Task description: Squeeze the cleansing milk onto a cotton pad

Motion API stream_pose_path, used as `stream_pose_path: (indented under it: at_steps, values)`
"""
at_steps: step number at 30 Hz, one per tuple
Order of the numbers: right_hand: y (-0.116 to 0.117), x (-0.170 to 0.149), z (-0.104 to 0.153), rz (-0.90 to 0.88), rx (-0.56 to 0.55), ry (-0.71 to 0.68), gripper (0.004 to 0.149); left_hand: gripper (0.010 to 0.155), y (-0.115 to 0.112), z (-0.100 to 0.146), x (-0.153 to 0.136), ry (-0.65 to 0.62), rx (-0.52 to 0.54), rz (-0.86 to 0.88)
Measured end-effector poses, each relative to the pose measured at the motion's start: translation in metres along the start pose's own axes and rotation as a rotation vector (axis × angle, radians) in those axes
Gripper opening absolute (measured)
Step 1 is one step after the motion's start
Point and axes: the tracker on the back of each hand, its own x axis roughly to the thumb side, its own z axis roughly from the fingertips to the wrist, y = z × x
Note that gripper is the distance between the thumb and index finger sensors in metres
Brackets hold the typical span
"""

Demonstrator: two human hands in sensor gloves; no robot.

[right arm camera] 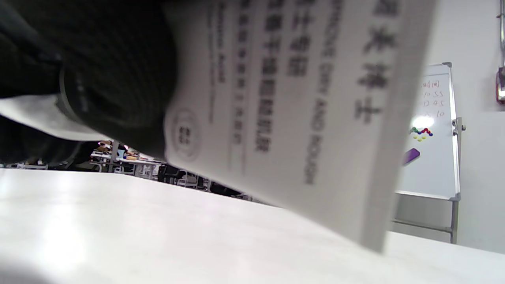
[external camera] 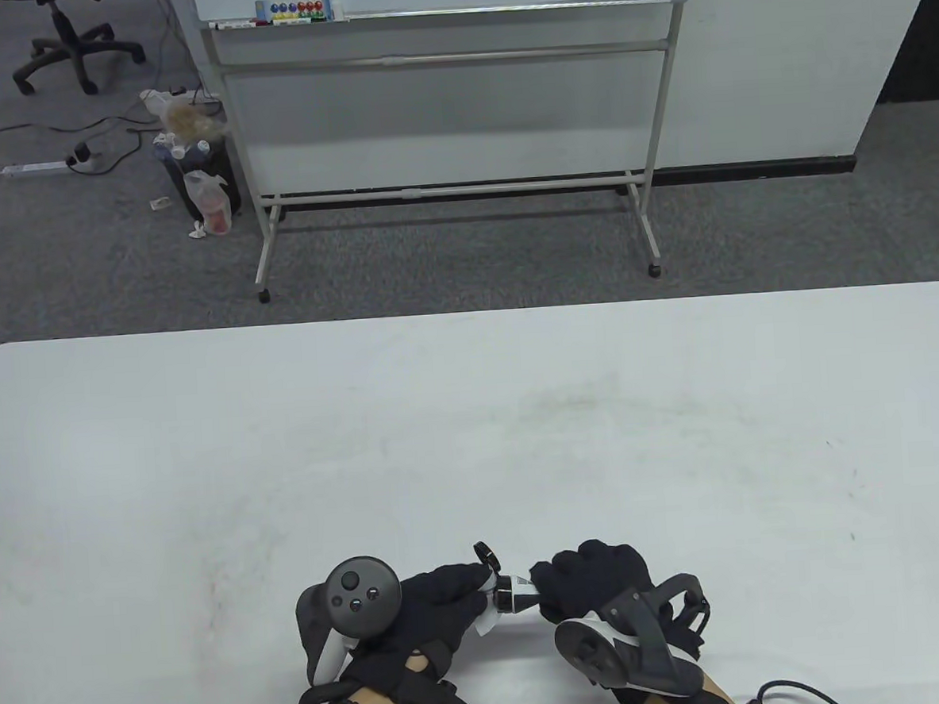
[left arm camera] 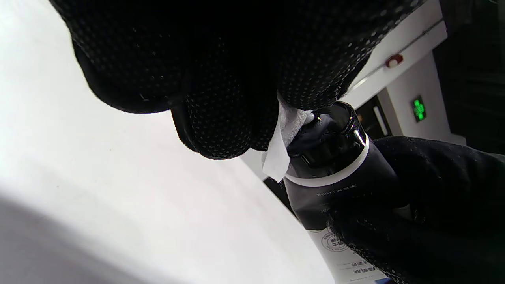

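right hand (external camera: 603, 586) grips bottle (left arm camera: 335, 185) | nozzle touching cotton pad (left arm camera: 282, 146) | left hand (external camera: 430, 617) fingers pinch pad

Tube (right arm camera: 300, 118) label reads "DRY AND ROUGH".

At the desk's (external camera: 473, 415) near edge, the left hand (external camera: 422, 617) sits left of the right hand (external camera: 603, 582). Between them lies the tube (external camera: 516, 596), its far-left end touching the cotton pad (external camera: 486, 620) in the left hand.
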Motion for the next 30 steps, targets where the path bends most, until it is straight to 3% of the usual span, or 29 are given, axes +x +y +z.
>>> stream_pose_path:
  at_steps: [6, 14, 21, 25, 30]
  values:
    - [0.001, -0.004, -0.001, -0.054, 0.018, 0.039, 0.046, 0.038, 0.000, 0.001, 0.004, -0.056, 0.027, -0.045]
    - [0.006, -0.015, -0.002, -0.219, 0.069, 0.142, 0.047, 0.037, 0.006, 0.005, 0.015, -0.233, 0.092, -0.156]
    - [0.009, -0.023, -0.001, -0.317, 0.054, 0.183, 0.049, 0.036, 0.009, 0.008, 0.019, -0.286, 0.099, -0.136]
    - [0.011, -0.033, -0.001, -0.432, 0.057, 0.253, 0.050, 0.037, 0.011, 0.004, 0.013, -0.269, 0.081, -0.038]
    - [0.019, -0.051, 0.002, -0.709, 0.076, 0.381, 0.056, 0.038, 0.016, -0.007, -0.009, -0.226, 0.035, 0.246]
